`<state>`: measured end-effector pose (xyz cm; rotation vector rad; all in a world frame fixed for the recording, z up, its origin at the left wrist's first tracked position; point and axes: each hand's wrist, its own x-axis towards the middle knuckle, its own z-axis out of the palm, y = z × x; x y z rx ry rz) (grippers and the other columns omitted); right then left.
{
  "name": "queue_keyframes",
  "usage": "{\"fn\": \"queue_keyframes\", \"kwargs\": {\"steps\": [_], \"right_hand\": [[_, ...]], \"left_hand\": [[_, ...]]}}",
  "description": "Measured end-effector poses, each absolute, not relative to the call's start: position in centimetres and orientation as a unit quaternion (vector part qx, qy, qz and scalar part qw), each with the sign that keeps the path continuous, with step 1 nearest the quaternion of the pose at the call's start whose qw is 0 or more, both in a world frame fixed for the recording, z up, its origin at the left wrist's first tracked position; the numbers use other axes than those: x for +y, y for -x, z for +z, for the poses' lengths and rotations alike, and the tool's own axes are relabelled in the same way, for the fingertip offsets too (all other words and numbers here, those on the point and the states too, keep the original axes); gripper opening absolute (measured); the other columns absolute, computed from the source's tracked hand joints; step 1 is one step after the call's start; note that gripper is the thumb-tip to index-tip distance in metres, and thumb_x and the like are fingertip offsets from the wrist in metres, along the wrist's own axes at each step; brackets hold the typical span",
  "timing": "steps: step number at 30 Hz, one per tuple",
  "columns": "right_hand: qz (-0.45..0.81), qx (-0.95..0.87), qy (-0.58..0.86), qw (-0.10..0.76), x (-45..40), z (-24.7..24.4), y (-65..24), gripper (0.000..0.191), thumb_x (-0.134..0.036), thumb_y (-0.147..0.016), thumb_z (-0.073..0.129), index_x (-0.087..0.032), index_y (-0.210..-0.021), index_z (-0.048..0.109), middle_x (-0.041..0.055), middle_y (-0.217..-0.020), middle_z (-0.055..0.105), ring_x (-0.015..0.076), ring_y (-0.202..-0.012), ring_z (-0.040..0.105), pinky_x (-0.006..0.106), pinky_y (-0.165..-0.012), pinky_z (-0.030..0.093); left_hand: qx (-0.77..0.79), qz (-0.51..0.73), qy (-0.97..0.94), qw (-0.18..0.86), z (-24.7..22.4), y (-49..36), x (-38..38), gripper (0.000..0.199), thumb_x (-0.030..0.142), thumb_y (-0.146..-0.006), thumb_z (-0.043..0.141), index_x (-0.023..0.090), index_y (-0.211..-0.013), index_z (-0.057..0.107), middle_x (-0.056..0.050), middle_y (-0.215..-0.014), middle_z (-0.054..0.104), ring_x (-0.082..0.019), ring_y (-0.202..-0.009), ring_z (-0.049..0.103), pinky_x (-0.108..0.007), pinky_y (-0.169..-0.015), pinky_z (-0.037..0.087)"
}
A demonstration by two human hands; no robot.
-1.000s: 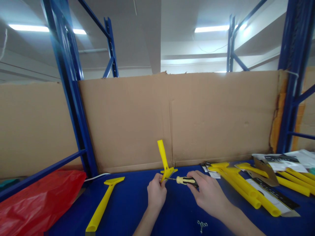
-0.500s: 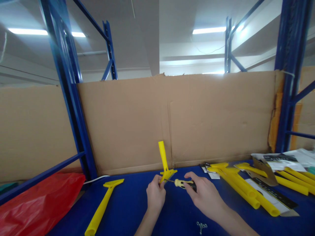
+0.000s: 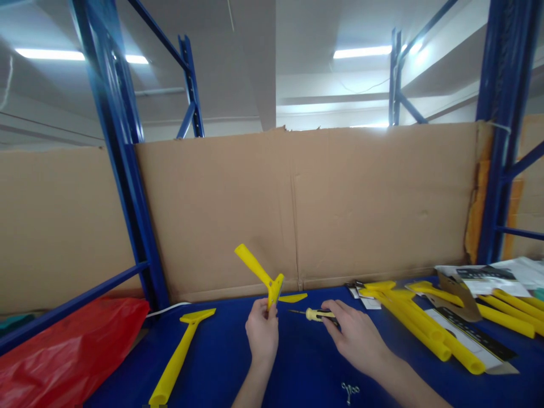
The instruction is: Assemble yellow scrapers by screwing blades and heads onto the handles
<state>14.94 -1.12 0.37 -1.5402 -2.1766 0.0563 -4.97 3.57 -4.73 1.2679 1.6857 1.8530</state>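
My left hand [image 3: 262, 331] pinches one end of the head of a yellow plastic scraper [image 3: 255, 266]. Its hollow handle points up and to the left, tilted in the air. A screwdriver [image 3: 314, 314] with a cream and black handle is in my right hand [image 3: 357, 334], its thin shaft pointing left. The screwdriver tip stands apart from the scraper, a short way to its right. Behind the gap between my hands is a flat, narrow yellow piece [image 3: 294, 298]. Several small metal screws [image 3: 350, 390] lie on the blue tabletop [image 3: 306, 362], nearer to me.
Another yellow scraper [image 3: 181, 357] lies at the left, beside a red plastic bag [image 3: 76, 351]. More yellow scrapers [image 3: 414, 323], packaging cards [image 3: 467, 340] and an open cardboard box [image 3: 459, 292] crowd the right. A cardboard wall [image 3: 221, 221] and blue rack posts [image 3: 136, 215] enclose the back.
My left hand has tipped the scraper's handle to the left and turned its head. The screwdriver tip has come away from the scraper, and the flat yellow piece shows more fully.
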Motion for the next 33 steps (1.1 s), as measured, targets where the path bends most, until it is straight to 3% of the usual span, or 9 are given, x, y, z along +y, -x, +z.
{"fn": "queue_keyframes", "kwargs": {"steps": [4,8,11,16,19,23,25,27,33], "right_hand": [[0.030,-0.777,0.591,0.214,-0.8,-0.3,-14.8,0.022,-0.027,-0.089,0.042,-0.024,-0.106,0.057,0.0059,-0.099,0.071,0.0263,-0.086,0.068,0.030,-0.063,0.042],[0.031,-0.766,0.619,0.172,-1.0,-0.2,-14.7,0.021,-0.029,-0.085,0.050,-0.024,-0.103,0.061,0.0084,-0.090,0.073,0.0296,-0.083,0.069,0.030,-0.060,0.041],[0.022,-0.769,0.619,0.159,-1.0,-0.1,-14.9,0.020,-0.027,-0.081,0.056,-0.024,-0.099,0.063,0.0086,-0.091,0.072,0.0281,-0.083,0.070,0.028,-0.059,0.041],[-0.003,-0.782,0.615,0.107,-0.3,0.3,-15.6,0.021,-0.018,-0.083,0.051,-0.022,-0.097,0.066,0.0100,-0.095,0.071,0.0256,-0.078,0.070,0.026,-0.055,0.040],[-0.004,-0.752,0.634,0.180,0.1,0.7,-16.0,0.024,-0.027,-0.089,0.043,-0.020,-0.095,0.065,0.0117,-0.094,0.070,0.0259,-0.081,0.068,0.028,-0.059,0.041],[0.224,-0.704,0.574,0.354,0.0,0.9,-15.6,0.046,-0.049,-0.091,0.034,-0.018,-0.068,0.059,0.0062,-0.066,0.066,0.0191,-0.065,0.063,0.026,-0.056,0.041],[0.414,-0.658,0.516,0.360,-0.2,0.8,-14.9,0.044,-0.054,-0.087,0.037,-0.018,-0.070,0.054,0.0023,-0.058,0.062,0.0138,-0.049,0.057,0.023,-0.046,0.039],[0.529,-0.605,0.489,0.340,-0.4,0.5,-14.2,0.029,-0.048,-0.083,0.048,-0.019,-0.081,0.053,-0.0013,-0.057,0.062,0.0102,-0.039,0.052,0.020,-0.039,0.037],[0.555,-0.527,0.493,0.414,-0.3,-0.2,-13.7,0.015,-0.034,-0.084,0.049,-0.019,-0.082,0.049,-0.0056,-0.054,0.055,0.0070,-0.034,0.050,0.017,-0.033,0.034]], "left_hand": [[0.560,0.616,-0.544,0.106,-4.6,4.4,3.1,0.007,0.024,-0.077,0.056,0.020,-0.077,0.062,-0.005,-0.075,0.073,-0.021,-0.070,0.071,-0.030,-0.065,0.056],[0.535,0.572,-0.622,0.016,-4.5,3.8,2.7,0.009,0.020,-0.079,0.054,0.021,-0.076,0.062,-0.002,-0.075,0.073,-0.018,-0.066,0.070,-0.025,-0.061,0.056],[0.470,0.576,-0.664,-0.082,-4.3,3.6,2.4,0.014,0.016,-0.080,0.051,0.020,-0.080,0.065,-0.004,-0.081,0.074,-0.017,-0.069,0.071,-0.023,-0.059,0.057],[0.363,0.560,-0.706,-0.238,-3.5,3.4,1.9,0.021,0.011,-0.085,0.047,0.018,-0.083,0.067,-0.007,-0.088,0.074,-0.018,-0.080,0.071,-0.028,-0.073,0.059],[0.351,0.544,-0.709,-0.278,-3.1,3.3,1.6,0.021,0.011,-0.086,0.047,0.017,-0.083,0.067,-0.007,-0.088,0.074,-0.017,-0.080,0.071,-0.025,-0.069,0.059],[0.360,0.533,-0.705,-0.300,-3.0,3.2,1.4,0.019,0.010,-0.087,0.048,0.016,-0.081,0.065,-0.007,-0.088,0.074,-0.016,-0.079,0.070,-0.024,-0.067,0.058],[0.363,0.524,-0.709,-0.303,-3.0,3.1,1.3,0.019,0.011,-0.087,0.048,0.017,-0.079,0.064,-0.005,-0.088,0.073,-0.016,-0.080,0.069,-0.024,-0.066,0.058],[0.371,0.513,-0.715,-0.298,-3.0,3.0,1.2,0.019,0.012,-0.088,0.047,0.018,-0.079,0.062,-0.005,-0.089,0.072,-0.016,-0.081,0.068,-0.023,-0.065,0.056],[0.445,0.530,-0.683,-0.235,-2.7,2.4,0.4,0.008,0.022,-0.085,0.053,0.018,-0.088,0.058,-0.008,-0.094,0.066,-0.019,-0.088,0.063,-0.024,-0.067,0.053]]}}
